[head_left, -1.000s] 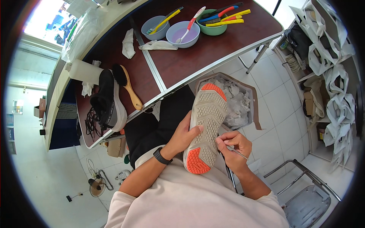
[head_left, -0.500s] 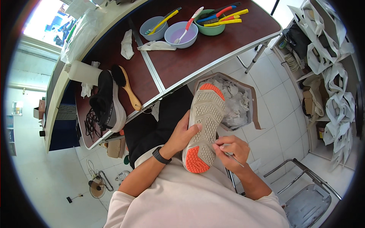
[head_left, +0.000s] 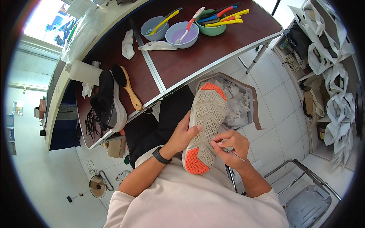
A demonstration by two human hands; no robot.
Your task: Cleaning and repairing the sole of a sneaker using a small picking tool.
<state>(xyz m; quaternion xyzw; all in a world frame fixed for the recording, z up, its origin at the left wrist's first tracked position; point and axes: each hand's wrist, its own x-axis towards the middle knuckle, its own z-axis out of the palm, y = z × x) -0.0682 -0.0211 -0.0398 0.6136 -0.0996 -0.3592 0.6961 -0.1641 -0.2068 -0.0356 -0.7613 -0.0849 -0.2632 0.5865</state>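
My left hand (head_left: 184, 133) grips a shoe (head_left: 205, 125) from its left side, thumb lying across the sole. The sole faces up, pale grey-beige with a honeycomb tread and orange patches at both ends. In my right hand (head_left: 232, 146) is a thin metal pick (head_left: 234, 154), pinched between the fingers; its tip is hidden at the tread near the shoe's right edge. Another shoe (head_left: 107, 102), black and grey with a white sole, rests at the table's left end beside a wooden-handled brush (head_left: 130, 91) and black laces (head_left: 91, 123).
On the dark red table (head_left: 228, 47) stand a grey bowl (head_left: 155, 28), a lilac bowl (head_left: 181, 35) and a green bowl (head_left: 211, 29), with brushes in them. A bin (head_left: 252, 95) of crumpled paper and plastic stands behind the held shoe. A metal chair (head_left: 308, 205) is at the lower right.
My right hand and the pick have shifted slightly up and left along the sole. The left hand keeps its hold, and the shoe has barely moved.
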